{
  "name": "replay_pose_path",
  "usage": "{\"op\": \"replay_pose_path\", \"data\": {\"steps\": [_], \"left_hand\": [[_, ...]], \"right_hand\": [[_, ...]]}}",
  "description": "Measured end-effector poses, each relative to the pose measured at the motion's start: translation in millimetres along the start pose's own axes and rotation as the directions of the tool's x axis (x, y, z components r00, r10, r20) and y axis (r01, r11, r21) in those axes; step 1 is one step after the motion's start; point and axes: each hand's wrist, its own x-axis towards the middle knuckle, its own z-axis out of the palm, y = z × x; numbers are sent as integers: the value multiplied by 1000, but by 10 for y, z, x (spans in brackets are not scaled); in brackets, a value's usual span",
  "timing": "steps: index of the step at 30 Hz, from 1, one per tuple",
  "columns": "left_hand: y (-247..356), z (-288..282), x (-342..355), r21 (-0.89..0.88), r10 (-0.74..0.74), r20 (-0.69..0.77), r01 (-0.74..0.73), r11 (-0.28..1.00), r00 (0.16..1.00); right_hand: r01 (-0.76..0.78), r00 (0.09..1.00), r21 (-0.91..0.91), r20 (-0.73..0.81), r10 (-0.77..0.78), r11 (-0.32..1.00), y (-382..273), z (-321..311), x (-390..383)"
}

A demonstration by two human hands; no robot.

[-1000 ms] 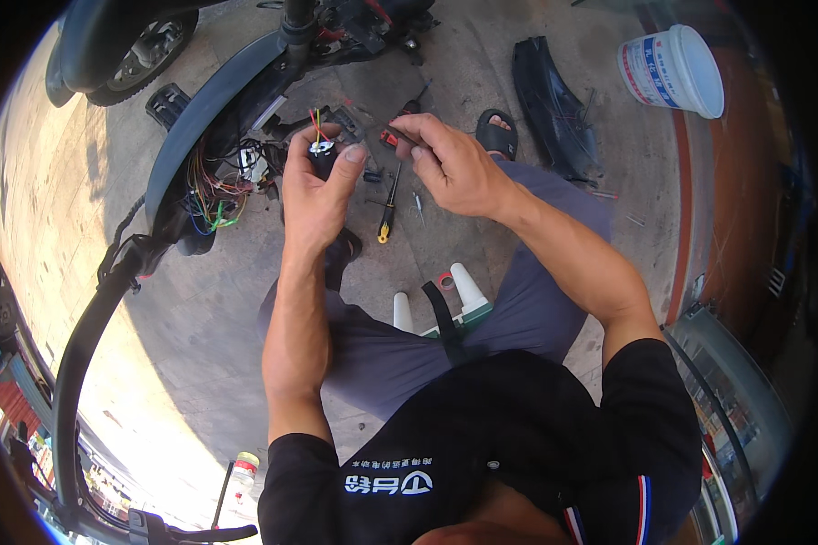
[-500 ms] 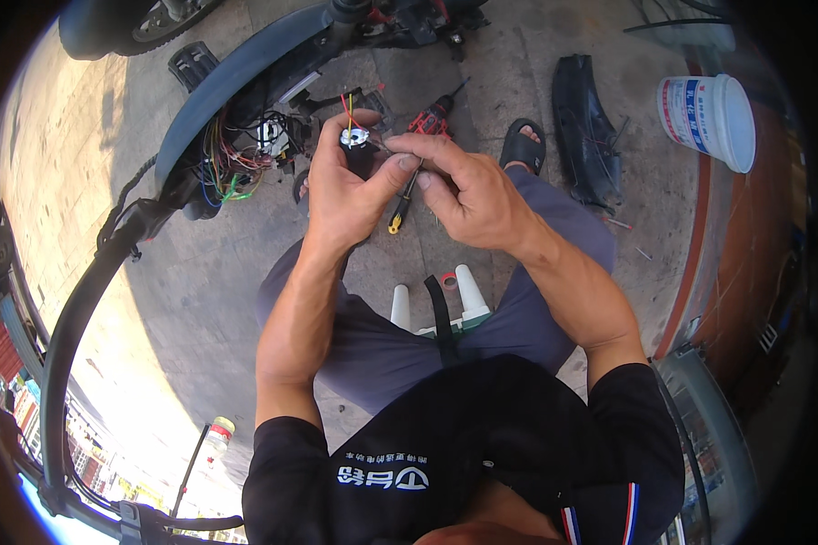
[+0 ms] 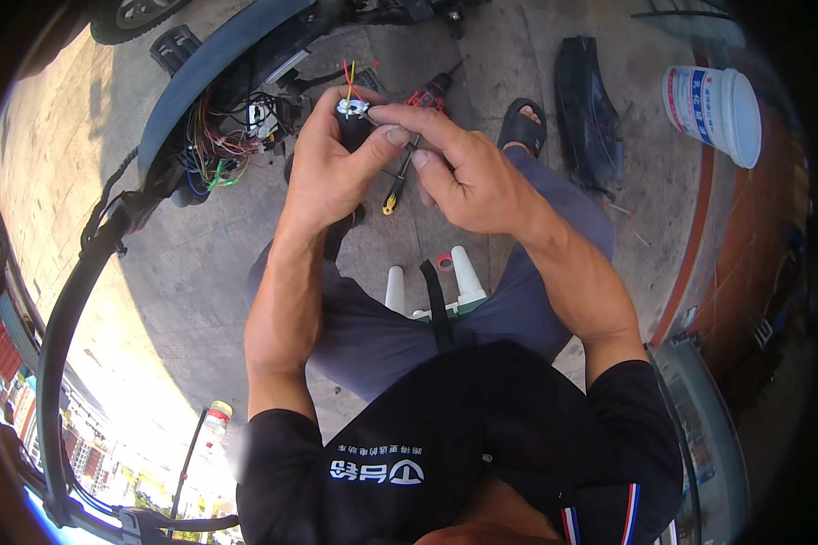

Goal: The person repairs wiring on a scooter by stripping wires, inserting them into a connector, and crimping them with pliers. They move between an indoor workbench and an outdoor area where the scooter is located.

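Observation:
My left hand (image 3: 332, 159) is wrapped round a small dark part with a pale top (image 3: 353, 107), from which thin red and yellow wires (image 3: 350, 77) stick up. My right hand (image 3: 473, 177) is closed beside it, its index fingertip touching the pale top's edge. What lies between the right fingers is too small to make out. A screwdriver (image 3: 395, 193) with a black and yellow handle shows just below the fingers. Its shaft runs up behind or between them; I cannot tell whether it is held or lies on the ground.
A vehicle frame with a bundle of loose coloured wires (image 3: 218, 154) stands at the left. Beyond my hands lies a red and black power drill (image 3: 430, 94). A black curved panel (image 3: 586, 118) and a white bucket (image 3: 718, 113) are at the right. Red tape (image 3: 444, 263) lies near my stool (image 3: 468, 277).
The whole view has shifted slightly, so most things sit higher in the picture. Both hands keep nearly the same hold, and the part's pale top is tilted a little differently.

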Motion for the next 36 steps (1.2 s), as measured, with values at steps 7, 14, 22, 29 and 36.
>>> {"op": "replay_pose_path", "data": {"steps": [7, 14, 22, 29, 36], "left_hand": [[-20, -43, -37, -35, 19, -19, -20, 999, 1000], [-9, -91, -27, -26, 32, 12, -32, 999, 999], [-37, -123, -34, 7, 76, 26, -76, 997, 997], [-91, -131, -31, 230, 157, 0, -153, 961, 988], [-112, -114, -52, 426, 237, 34, -228, 875, 971]], "right_hand": [[38, 999, -19, -16, -38, 999, 12, 60, 43], [-32, 999, 12, 37, 31, 999, -11, 80, 43], [-57, 996, 174, 74, 45, 983, -51, 89, 35], [-80, 996, 163, 63, 70, 983, -19, 57, 9], [-41, 999, 138, 35, 37, 990, 61, 88, -32]]}}
